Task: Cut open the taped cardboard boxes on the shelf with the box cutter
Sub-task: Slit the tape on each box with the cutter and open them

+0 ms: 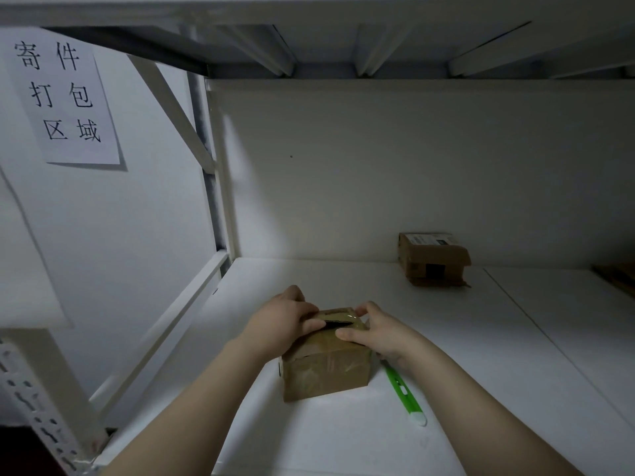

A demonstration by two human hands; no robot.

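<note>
A small taped cardboard box (326,372) stands on the white shelf (464,355) right in front of me. Its top seam shows a dark gap between the flaps. My left hand (281,321) grips the left top flap, thumb at the gap. My right hand (374,331) grips the right top flap, thumb on the box top. A green box cutter (403,395) lies on the shelf just right of the box, partly under my right wrist; neither hand holds it.
A second small cardboard box (433,259) with a label sits at the back of the shelf against the white rear panel. Something brown (618,278) shows at the far right edge. A paper sign (63,97) hangs on the left wall. Another shelf level runs overhead.
</note>
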